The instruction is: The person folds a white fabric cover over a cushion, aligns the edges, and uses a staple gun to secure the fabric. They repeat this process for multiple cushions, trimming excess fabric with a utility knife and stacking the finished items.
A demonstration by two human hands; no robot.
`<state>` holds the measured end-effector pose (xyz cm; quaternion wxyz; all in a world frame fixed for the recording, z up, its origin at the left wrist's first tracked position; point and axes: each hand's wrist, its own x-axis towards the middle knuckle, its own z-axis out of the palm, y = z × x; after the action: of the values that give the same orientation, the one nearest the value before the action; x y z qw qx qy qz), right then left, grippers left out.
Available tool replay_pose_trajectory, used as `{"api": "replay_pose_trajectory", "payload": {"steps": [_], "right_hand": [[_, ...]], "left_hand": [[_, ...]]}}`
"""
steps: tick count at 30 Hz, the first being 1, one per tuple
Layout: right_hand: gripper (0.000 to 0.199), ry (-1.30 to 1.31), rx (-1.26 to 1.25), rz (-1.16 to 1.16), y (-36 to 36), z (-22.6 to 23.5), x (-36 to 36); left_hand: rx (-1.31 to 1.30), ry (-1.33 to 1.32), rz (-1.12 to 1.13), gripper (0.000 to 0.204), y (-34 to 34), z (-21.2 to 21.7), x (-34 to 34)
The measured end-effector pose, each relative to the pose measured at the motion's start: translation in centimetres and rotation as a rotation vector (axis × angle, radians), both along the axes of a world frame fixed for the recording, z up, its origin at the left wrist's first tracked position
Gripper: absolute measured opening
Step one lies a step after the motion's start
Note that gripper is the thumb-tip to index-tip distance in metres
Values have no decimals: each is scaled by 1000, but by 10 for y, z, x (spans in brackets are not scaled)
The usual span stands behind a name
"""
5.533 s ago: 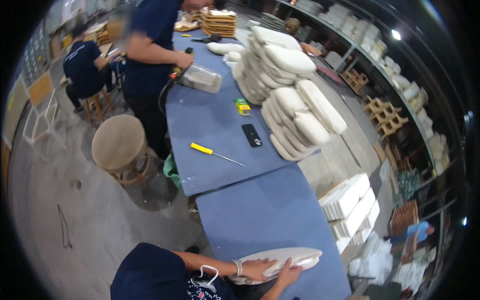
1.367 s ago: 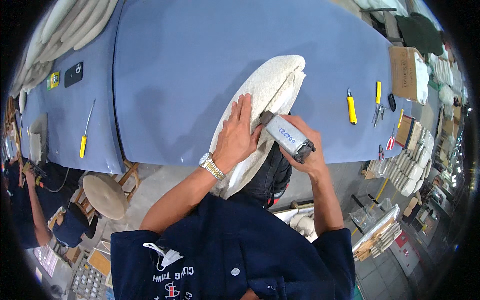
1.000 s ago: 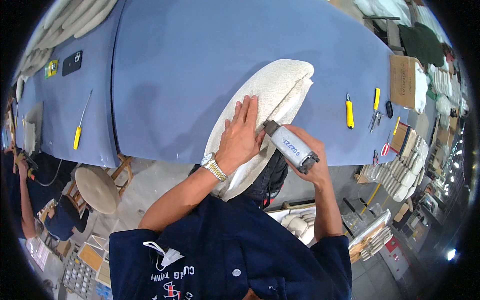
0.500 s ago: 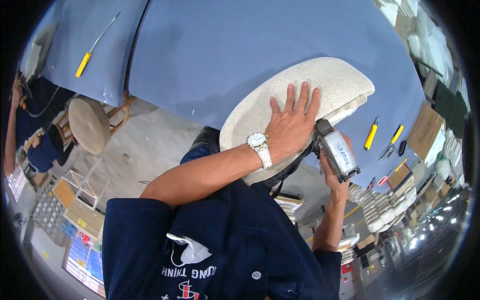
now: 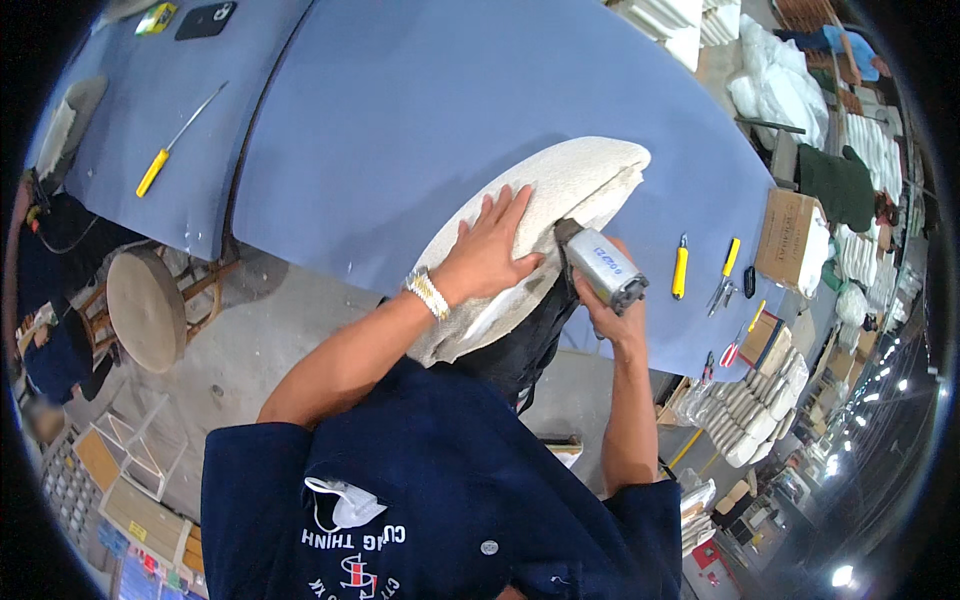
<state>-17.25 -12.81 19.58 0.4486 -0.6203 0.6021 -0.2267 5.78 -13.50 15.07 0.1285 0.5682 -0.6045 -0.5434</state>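
Blue table [image 5: 400,110] fills upper frame. Cream cushion [image 5: 560,190] at centre overhangs its near edge. Your left hand [image 5: 495,250] lies spread flat on it; your right hand [image 5: 600,305] grips closed around a grey power tool [image 5: 603,266] touching the cushion's right edge.

Blue counter [image 5: 400,120]. Yellow-handled screwdriver [image 5: 178,135] near its left edge, dark phone [image 5: 205,18] at the far left corner. Yellow utility knife [image 5: 679,270], probably scissors [image 5: 722,290] toward the right end. Cardboard box [image 5: 790,235] at the right edge. Round stool [image 5: 145,305] on the floor.

Upholstery workshop (blue worktables [image 5: 420,110], tools)
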Motion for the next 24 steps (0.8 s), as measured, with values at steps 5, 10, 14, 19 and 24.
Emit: {"api": "replay_pose_trajectory", "payload": {"steps": [5, 10, 14, 19, 24], "right_hand": [[48, 89, -210, 48, -4, 2, 22], [56, 67, -174, 87, -6, 9, 21], [61, 34, -117, 147, -7, 13, 11], [64, 13, -29, 244, -21, 25, 11], [63, -1, 0, 206, -26, 19, 23]], "left_hand": [[-72, -181, 9, 90, -2, 13, 1], [-101, -222, 5, 89, -2, 11, 4], [-125, -233, 9, 89, 4, 10, 2], [-178, -201, 40, 90, 8, 13, 3], [-189, -198, 92, 88, 4, 8, 3]]}}
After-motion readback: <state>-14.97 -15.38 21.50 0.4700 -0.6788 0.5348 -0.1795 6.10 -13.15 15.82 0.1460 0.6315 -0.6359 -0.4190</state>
